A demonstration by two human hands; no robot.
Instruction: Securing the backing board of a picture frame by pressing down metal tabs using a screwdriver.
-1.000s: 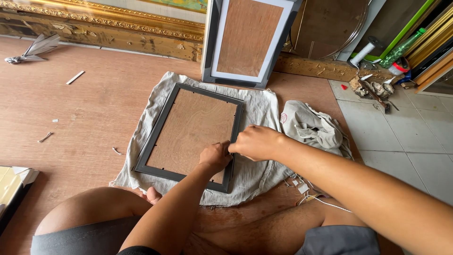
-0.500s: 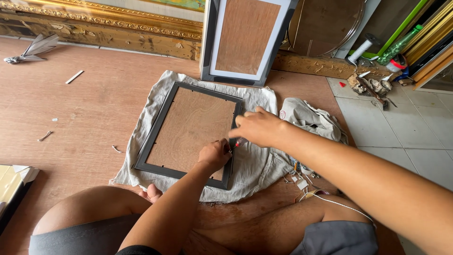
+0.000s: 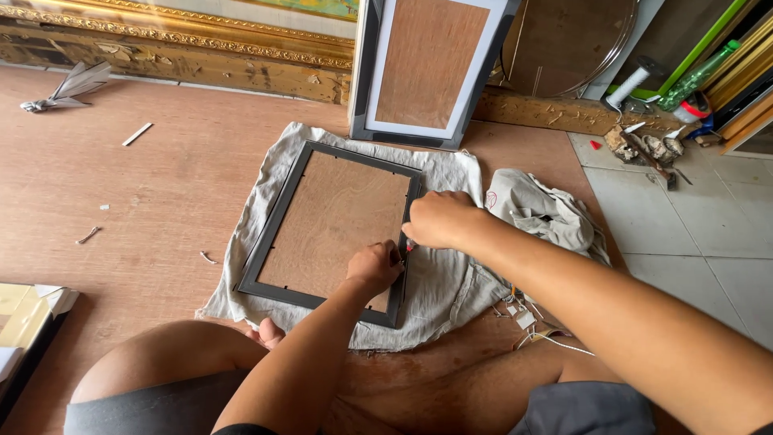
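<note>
a dark picture frame point(image 3: 278, 234) lay face down on a grey cloth point(image 3: 451, 290) at the middle of the floor, its brown backing board point(image 3: 330, 221) up. the left hand point(image 3: 374, 266) pressed in a fist on the board at the frame's 4 o'clock corner; what it gripped could not be told. the right hand point(image 3: 439, 219), at 3 o'clock, closed on a small red-tipped tool point(image 3: 410, 245) against the right rail. the step looked like fixing the board in; the next move called for steady pressure.

Left hand point(image 3: 374, 266) pressing on dark picture frame point(image 3: 278, 234), right hand point(image 3: 435, 219) just beside, gripping small red-tipped tool point(image 3: 410, 244), grey cloth point(image 3: 451, 282) underneath.
</note>
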